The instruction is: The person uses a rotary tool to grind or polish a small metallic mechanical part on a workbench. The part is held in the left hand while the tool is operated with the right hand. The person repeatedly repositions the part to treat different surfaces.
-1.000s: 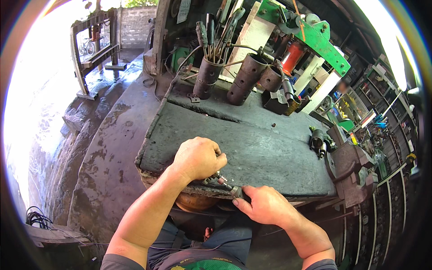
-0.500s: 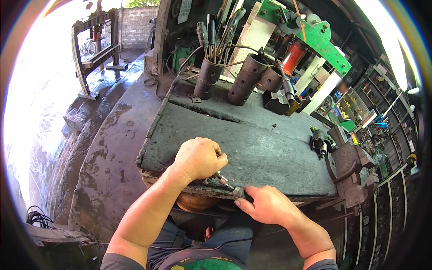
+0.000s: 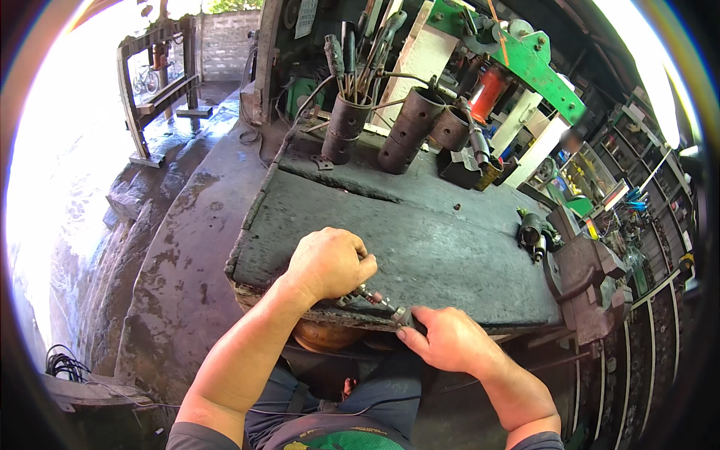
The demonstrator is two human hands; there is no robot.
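Over the bench's front edge, my left hand (image 3: pixel 328 262) is closed in a fist. A small metal part (image 3: pixel 351 298) pokes out beneath it, with most of it hidden by the fingers. To its right, my right hand (image 3: pixel 444 339) is wrapped round a grey tool (image 3: pixel 403 316), thumb along its side. The tool looks like a small die grinder; its body is mostly covered by the hand. From it a thin shaft runs to a pinkish tip (image 3: pixel 377 298), close beside the metal part; whether they touch, I cannot tell.
Dark pipe holders (image 3: pixel 346 133) with rod-like tools stand at the back of the bench (image 3: pixel 450 247). A vise (image 3: pixel 589 289) is fixed at the right end, near a small dark tool (image 3: pixel 531 231). Behind rises a green-and-white press frame (image 3: pixel 536 64) with a red jack (image 3: pixel 489 94).
My right hand and its tool have shifted slightly up and to the right, so the pinkish tip sits a little farther from my left fist. My left hand has barely moved.
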